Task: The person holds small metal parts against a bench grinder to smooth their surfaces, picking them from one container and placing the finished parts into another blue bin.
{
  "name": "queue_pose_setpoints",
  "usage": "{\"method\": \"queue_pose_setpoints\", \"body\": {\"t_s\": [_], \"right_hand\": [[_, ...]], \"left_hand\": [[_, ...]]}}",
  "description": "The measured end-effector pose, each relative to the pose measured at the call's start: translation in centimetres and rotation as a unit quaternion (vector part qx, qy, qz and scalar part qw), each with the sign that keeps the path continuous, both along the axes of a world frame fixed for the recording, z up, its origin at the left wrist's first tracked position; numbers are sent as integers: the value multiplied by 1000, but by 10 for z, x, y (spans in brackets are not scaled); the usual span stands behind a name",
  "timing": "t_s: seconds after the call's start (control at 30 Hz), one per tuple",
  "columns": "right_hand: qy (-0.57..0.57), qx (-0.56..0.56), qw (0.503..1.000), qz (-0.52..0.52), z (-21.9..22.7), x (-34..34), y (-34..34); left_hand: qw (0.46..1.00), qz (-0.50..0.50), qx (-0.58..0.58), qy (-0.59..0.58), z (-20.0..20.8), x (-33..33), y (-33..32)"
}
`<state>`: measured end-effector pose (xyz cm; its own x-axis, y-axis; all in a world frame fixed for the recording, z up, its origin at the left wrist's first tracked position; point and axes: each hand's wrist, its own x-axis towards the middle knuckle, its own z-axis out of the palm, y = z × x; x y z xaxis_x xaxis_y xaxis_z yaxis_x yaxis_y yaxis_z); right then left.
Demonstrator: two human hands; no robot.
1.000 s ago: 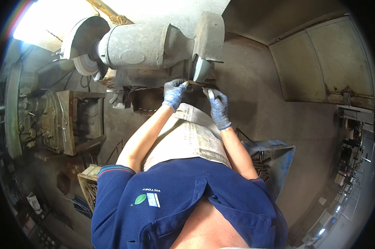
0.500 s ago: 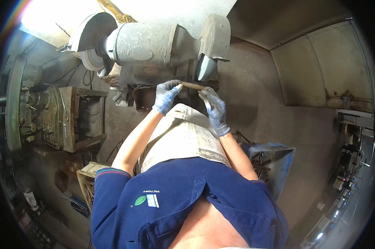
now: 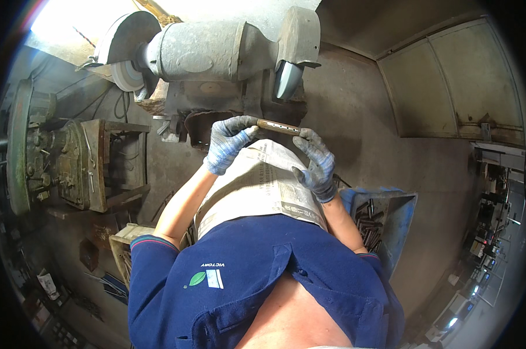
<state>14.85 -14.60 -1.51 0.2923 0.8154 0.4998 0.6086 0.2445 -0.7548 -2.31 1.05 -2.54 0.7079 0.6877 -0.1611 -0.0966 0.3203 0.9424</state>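
Observation:
A short brown metal tube [image 3: 279, 127] with a row of small holes along its side is held level above my lap. My left hand [image 3: 231, 142], in a grey-and-blue work glove, pinches its left end between thumb and fingers. At the other end, the fingertips of my gloved right hand [image 3: 317, 160] grip the tube, with the thumb lower and partly apart. Just beyond both hands stands a grey bench grinder [image 3: 202, 51]. Its right wheel [image 3: 289, 80] is nearest to the tube, which does not touch it.
Newspaper [image 3: 257, 186] covers my lap. To my right is a blue bin [image 3: 399, 218] of dark metal pieces; a pale crate [image 3: 123, 235] sits at my left. A green machine [image 3: 71, 163] stands farther left. Below the grinder hangs a dark pan-like holder [image 3: 202, 129]. Metal panels [image 3: 449, 81] rise at far right.
Both hands have drawn the tube back from the grinder, toward me and slightly right. The tube has turned, so its row of holes now shows. My right hand has opened out somewhat.

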Motion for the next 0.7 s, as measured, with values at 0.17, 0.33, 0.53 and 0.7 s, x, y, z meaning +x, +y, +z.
{"method": "queue_pose_setpoints", "body": {"t_s": [0.17,0.33,0.53,0.7], "right_hand": [[-34,5,999,-2,2,0,-2],[0,17,1000,-2,1,1,-1],[-37,-2,999,3,-3,1,-3],[-12,-1,1000,16,-3,5,2]], "left_hand": [[999,-6,-5,-49,-11,0,-1],[997,-11,-47,-58,-7,3,-2],[994,-10,-113,4,-1,13,6],[996,7,-92,-10,-2,22,4]]}}
